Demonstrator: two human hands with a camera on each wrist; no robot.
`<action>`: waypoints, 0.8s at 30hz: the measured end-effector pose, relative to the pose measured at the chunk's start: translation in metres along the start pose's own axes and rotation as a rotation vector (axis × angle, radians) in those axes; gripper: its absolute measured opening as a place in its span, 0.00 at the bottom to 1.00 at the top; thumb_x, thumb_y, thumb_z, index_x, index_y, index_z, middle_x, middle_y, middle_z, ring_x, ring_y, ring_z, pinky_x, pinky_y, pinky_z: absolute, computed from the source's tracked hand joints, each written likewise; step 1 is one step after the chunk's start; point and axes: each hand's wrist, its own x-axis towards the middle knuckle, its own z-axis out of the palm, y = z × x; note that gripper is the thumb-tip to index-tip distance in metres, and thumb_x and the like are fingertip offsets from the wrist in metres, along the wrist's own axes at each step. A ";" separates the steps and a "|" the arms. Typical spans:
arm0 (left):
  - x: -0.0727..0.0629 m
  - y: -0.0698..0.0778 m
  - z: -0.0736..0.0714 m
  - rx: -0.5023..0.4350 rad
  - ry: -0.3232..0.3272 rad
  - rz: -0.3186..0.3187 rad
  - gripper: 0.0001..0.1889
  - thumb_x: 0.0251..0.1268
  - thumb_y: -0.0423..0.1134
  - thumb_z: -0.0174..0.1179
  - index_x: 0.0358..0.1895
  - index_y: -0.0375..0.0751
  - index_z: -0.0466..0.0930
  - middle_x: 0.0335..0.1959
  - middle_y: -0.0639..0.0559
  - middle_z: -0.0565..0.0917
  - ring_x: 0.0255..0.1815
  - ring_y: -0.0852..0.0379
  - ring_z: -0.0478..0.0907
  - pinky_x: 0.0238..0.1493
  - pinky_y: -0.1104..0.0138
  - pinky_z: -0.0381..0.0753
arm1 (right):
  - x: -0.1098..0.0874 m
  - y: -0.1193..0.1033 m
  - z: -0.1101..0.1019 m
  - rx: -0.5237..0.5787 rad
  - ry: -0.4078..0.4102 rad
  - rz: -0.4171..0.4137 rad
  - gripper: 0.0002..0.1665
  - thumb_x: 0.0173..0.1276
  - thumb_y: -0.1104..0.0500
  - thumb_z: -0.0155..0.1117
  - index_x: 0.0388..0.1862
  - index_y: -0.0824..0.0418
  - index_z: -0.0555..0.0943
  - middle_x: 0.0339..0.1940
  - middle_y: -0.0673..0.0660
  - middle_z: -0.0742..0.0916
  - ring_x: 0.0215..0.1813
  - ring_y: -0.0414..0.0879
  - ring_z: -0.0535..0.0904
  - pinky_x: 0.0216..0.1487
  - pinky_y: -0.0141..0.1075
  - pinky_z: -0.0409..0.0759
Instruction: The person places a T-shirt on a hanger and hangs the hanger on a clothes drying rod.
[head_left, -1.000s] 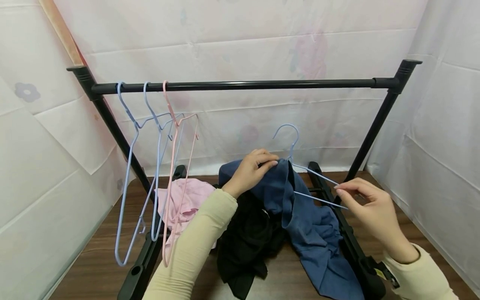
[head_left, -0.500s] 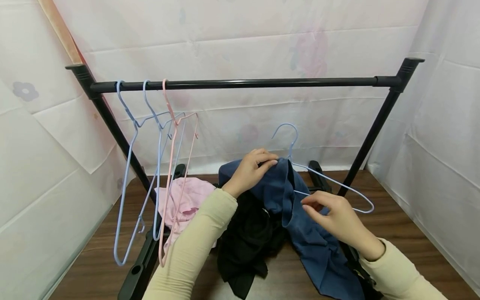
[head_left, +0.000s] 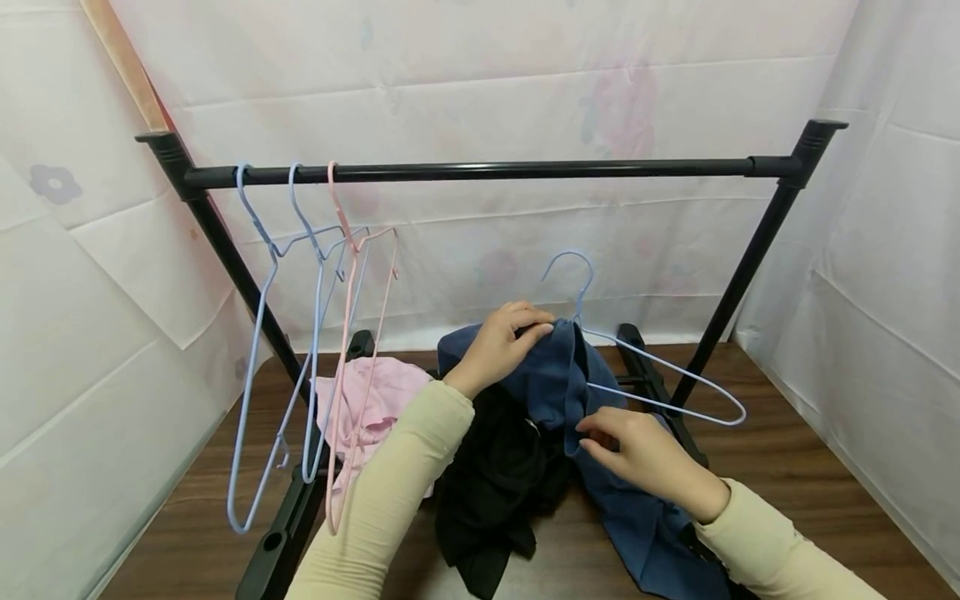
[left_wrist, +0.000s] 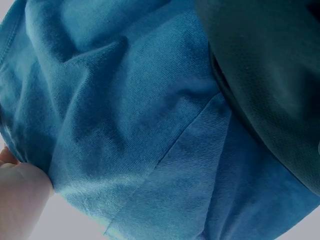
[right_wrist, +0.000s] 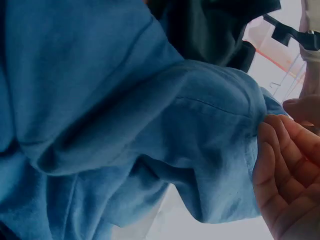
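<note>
My left hand point(head_left: 504, 346) pinches the blue shirt point(head_left: 551, 387) by its top edge, just left of the light blue hanger's neck. The left half of that hanger point(head_left: 667, 362) is hidden inside the shirt, while its right half sticks out and its hook stands free. My right hand point(head_left: 648, 458) is below the hanger's lower bar, fingers bent and thumb apart. In the right wrist view, my right fingertips point(right_wrist: 272, 122) meet the shirt's edge. The left thumb point(left_wrist: 25, 190) shows at the cloth's edge in the left wrist view.
Two blue hangers point(head_left: 258, 325) and a pink hanger point(head_left: 351, 292) hang at the left of the black rail point(head_left: 525, 171). Pink cloth point(head_left: 382, 387) and black cloth point(head_left: 495, 479) lie on the wooden table point(head_left: 810, 467). White sheets surround the rack.
My right hand has let go of the hanger's right end and moved left and down to the shirt's edge. The hanger's end has sprung outward. My left hand has stayed in place.
</note>
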 end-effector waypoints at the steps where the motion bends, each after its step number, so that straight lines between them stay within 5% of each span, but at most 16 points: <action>1: 0.000 0.000 0.000 -0.002 -0.002 -0.002 0.13 0.73 0.40 0.56 0.53 0.43 0.84 0.44 0.51 0.84 0.41 0.58 0.76 0.40 0.68 0.75 | 0.000 0.000 0.001 -0.002 -0.012 -0.002 0.09 0.64 0.60 0.69 0.43 0.56 0.85 0.30 0.42 0.83 0.28 0.27 0.72 0.28 0.25 0.75; 24: -0.002 0.000 0.001 -0.010 -0.023 -0.034 0.13 0.72 0.41 0.56 0.54 0.45 0.84 0.46 0.52 0.84 0.46 0.57 0.77 0.44 0.66 0.76 | -0.004 0.002 0.013 -0.125 -0.141 0.001 0.05 0.61 0.62 0.71 0.36 0.55 0.85 0.26 0.43 0.81 0.25 0.28 0.69 0.26 0.26 0.71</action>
